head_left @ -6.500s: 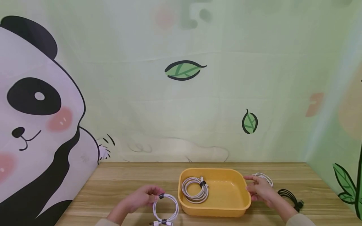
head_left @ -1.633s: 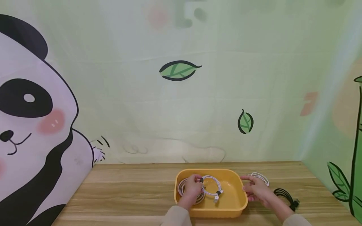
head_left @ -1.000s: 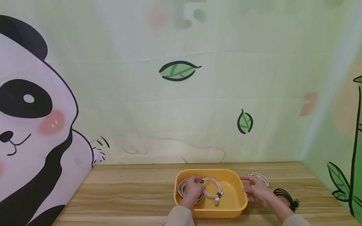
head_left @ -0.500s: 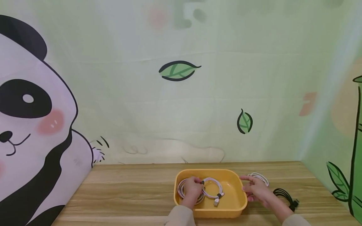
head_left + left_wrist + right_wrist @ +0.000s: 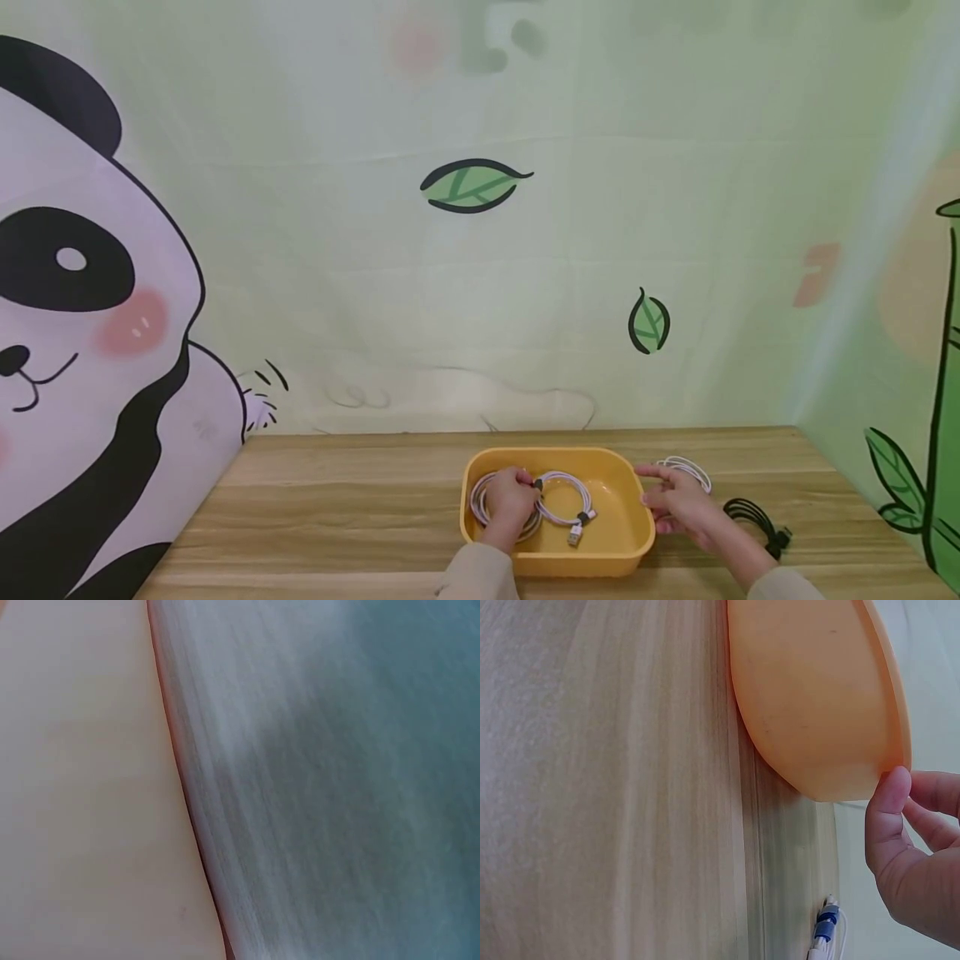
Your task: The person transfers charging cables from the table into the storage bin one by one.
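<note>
In the head view a yellow plastic bin (image 5: 573, 567) stands on the wooden table. Inside it, a thicker greyish-white coiled cable (image 5: 480, 500) lies at the left, partly hidden under my left hand (image 5: 512, 502). That hand reaches over the front rim, its fingertips pinching a thinner white charging cable (image 5: 583, 492) at its black strap. The loop lies to the right of the fingers, its USB plug towards the front. My right hand (image 5: 684, 502) grips the bin's right end; in the right wrist view the thumb (image 5: 889, 795) presses just under the rim.
Right of the bin, a white coiled cable (image 5: 693, 471) lies behind my right hand. Nearer my right forearm is a black coiled cable (image 5: 757, 518). A printed backdrop (image 5: 480, 300) rises at the table's (image 5: 360, 492) back edge. Mostly sleeve and table surface fill the left wrist view.
My left hand has carried the thin white cable from left of the bin into it, beside the thicker coil. Over the last second both hands stay almost still; the right keeps its place on the bin.
</note>
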A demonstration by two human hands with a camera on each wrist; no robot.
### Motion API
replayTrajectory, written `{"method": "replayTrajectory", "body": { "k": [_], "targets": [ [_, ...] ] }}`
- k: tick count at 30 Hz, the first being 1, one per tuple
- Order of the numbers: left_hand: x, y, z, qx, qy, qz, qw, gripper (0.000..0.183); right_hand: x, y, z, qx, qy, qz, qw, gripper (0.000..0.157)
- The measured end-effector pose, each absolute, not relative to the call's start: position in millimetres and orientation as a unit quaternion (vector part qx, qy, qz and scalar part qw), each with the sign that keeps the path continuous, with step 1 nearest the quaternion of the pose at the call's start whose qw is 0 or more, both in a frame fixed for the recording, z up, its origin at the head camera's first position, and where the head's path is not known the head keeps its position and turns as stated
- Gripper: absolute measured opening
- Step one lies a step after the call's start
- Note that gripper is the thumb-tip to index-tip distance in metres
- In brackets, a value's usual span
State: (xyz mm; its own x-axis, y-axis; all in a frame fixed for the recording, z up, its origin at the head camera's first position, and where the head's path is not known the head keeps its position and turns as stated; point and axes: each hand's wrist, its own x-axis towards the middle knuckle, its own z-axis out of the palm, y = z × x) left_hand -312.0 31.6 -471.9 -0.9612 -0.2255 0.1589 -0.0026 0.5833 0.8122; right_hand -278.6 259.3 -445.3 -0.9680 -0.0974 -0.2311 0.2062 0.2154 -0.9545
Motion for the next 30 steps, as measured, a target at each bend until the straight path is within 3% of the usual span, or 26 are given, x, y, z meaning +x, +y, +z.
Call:
{"method": "replayTrajectory", "body": {
  "k": [19,25,30],
  "targets": [
    [-307.1,30.6,-468.0,0.019,-0.901,-0.405,0.152,0.015,-277.7,258.2,-444.0,0.037,0.768,-0.627,0.122,0.054],
    [-311.1,30.1,-471.1,0.026,-0.884,-0.451,0.12,0.016,-277.9,257.4,-443.9,0.043,0.771,-0.625,0.116,0.053],
    [-311.0,28.4,-470.8,0.027,-0.823,-0.564,0.06,0.014,-277.2,257.1,-444.2,0.044,0.774,-0.621,0.114,0.053]
  ]
}}
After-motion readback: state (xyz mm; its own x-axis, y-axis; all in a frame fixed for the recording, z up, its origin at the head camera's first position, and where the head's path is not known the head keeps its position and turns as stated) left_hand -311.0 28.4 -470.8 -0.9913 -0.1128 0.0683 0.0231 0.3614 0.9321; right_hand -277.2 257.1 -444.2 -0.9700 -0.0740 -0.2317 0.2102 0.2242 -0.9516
